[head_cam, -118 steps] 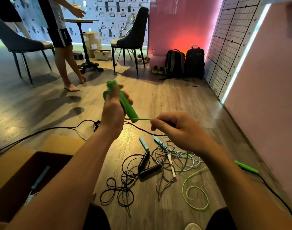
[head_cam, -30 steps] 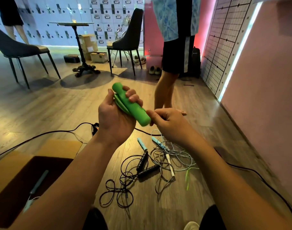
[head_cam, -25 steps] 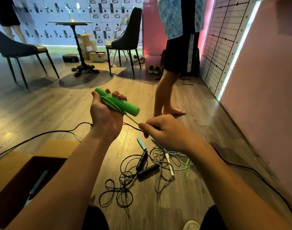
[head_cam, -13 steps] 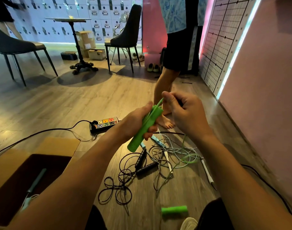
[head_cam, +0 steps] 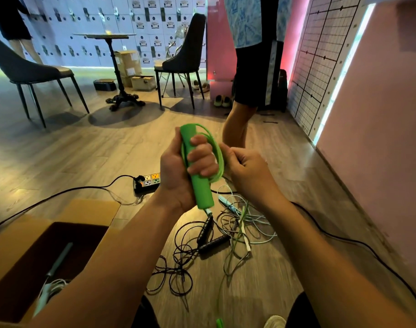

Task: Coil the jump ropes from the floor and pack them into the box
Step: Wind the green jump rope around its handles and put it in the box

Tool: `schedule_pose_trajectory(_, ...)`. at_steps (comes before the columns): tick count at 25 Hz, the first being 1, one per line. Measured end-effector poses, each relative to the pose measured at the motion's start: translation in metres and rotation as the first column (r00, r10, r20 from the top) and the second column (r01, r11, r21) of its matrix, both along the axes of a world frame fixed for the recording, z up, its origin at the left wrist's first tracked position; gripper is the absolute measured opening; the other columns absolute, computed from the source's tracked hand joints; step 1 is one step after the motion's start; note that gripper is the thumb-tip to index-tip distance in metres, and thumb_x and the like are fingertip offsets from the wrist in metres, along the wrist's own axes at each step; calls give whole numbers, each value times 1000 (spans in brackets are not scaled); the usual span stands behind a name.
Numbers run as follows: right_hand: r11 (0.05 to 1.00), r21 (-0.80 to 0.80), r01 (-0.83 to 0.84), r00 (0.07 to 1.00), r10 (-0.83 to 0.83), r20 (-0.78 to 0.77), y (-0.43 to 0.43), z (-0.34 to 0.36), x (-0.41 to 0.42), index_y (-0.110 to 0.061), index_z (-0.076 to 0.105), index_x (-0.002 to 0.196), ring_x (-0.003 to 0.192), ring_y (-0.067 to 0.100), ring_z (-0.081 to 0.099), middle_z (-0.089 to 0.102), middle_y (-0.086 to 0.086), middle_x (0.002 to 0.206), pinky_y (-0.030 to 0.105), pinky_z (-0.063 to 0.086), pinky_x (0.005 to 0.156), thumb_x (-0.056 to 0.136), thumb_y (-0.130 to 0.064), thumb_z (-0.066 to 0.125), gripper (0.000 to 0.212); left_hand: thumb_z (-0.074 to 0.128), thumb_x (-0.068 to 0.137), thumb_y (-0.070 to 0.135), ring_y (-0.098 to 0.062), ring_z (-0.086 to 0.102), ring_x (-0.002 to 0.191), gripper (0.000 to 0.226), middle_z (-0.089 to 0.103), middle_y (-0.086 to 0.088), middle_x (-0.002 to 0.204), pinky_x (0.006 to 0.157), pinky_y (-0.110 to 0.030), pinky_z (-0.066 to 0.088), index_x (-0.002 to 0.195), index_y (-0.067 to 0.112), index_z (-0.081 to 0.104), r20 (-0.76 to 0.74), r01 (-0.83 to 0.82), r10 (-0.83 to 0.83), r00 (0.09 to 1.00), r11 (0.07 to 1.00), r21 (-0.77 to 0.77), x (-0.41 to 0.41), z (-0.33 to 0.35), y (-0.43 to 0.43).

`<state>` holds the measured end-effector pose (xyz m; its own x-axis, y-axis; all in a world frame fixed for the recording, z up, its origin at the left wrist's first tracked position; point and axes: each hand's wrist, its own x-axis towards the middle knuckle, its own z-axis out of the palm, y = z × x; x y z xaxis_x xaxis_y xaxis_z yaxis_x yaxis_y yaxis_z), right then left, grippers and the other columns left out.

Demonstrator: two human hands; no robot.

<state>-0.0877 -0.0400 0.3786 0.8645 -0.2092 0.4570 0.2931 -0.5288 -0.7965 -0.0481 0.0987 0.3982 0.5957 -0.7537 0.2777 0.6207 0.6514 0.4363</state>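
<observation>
The green rope is being coiled: the left hand [head_cam: 178, 171] is closed round the upright green handle [head_cam: 201, 192], with cord loops [head_cam: 217, 150] passing outside its fingers, and the right hand [head_cam: 247, 169] pinches the cord just beside them. The tail hangs to the floor — so the next move likely calls for more snug wraps before the bundle goes into the box [head_cam: 88, 209] at lower left, near the tangled black rope [head_cam: 209, 235].

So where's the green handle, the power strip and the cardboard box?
green handle [head_cam: 203, 195], head view, its bare lower end.
power strip [head_cam: 150, 183], head view, its socket face.
cardboard box [head_cam: 91, 210], head view, its far open flap.
</observation>
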Motion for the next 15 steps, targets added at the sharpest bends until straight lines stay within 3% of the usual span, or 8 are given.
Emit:
schedule_pose_trajectory(2,996,-79,-34,984,19,-176,3,-1,-4,-16,64,68,45,2,39,47,-9,46,29,32,51,103,-44,47,48,28,103,55,-6,42,41,53,45,6,56,46,-19,42,78,15,52,-117,-190,182,976,980,-60,5,1,2)
schedule_pose_trajectory(5,953,-210,-219,910,123,-395,9,1,-17,-22,68,75,47,2,45,52,-8,51,24,37,52,104,-43,44,43,28,104,50,-12,51,58,47,49,0,70,63,-26,51,86,13,49,-168,-493,483,860,870,-23,21,-1,6)
schedule_pose_trajectory(7,934,-220,-280,908,183,-377,7,5,-27,-24,69,77,51,9,48,55,-5,56,31,42,55,103,-45,46,41,29,104,50,-15,52,61,44,50,-2,71,67,-30,50,89,14,48,-49,-653,664,746,744,142,36,-7,13)
schedule_pose_trajectory(9,943,-201,-263,934,197,-297,-3,12,-32,-27,69,76,52,10,51,59,-6,59,34,44,55,100,-44,51,35,32,104,50,-15,53,60,42,52,-2,70,67,-32,49,94,12,47,196,-729,711,675,603,324,47,-15,22)
schedule_pose_trajectory(10,951,-189,-246,947,195,-256,-8,16,-34,-28,70,77,52,8,51,61,-7,60,29,42,54,100,-42,54,31,32,103,51,-16,54,61,43,54,-2,70,67,-33,49,96,12,47,328,-723,648,687,568,393,48,-19,25)
schedule_pose_trajectory(12,966,-165,-199,969,169,-179,-18,18,-33,-25,72,82,52,10,50,63,0,63,23,38,53,99,-38,57,26,29,103,52,-16,56,62,47,57,-2,71,67,-34,49,96,10,50,551,-648,359,753,548,529,37,-22,23)
schedule_pose_trajectory(15,968,-228,-100,995,90,-52,-23,14,-29,-18,74,88,51,6,47,60,1,60,19,35,50,96,-40,60,27,24,103,51,-18,57,59,53,58,-3,68,63,-31,51,92,9,53,662,-537,-105,742,498,681,10,-15,13)
